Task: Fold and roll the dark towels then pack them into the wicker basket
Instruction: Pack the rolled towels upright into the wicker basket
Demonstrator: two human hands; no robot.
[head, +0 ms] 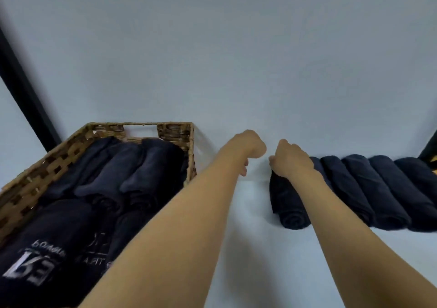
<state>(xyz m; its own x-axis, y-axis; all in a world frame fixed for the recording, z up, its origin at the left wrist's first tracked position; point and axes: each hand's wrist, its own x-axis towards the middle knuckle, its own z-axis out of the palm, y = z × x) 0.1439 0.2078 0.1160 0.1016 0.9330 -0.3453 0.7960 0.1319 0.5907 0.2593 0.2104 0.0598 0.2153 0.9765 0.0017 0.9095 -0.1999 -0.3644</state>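
Two bare forearms, foremost, reach out over the pale blue worktop (236, 71). Left hand (250, 146): fingers curled into a fist, nothing visibly held, poised above the worktop just beside the right hand (293, 162). Right hand: palm down, fingers curled over the far end of the leftmost rolled dark towel (288, 203), first in a row of rolled dark towels (378, 189) lying side by side on the worktop at right. Woven wicker basket (71, 146), at left: closely filled with packed dark rolls (132, 165) and a dark cloth with white lettering (47, 248). Risk, as judged: lifted by one end alone, the roll may sag and unwind. Little room shows in the basket, so forcing it in could loosen its neighbours.
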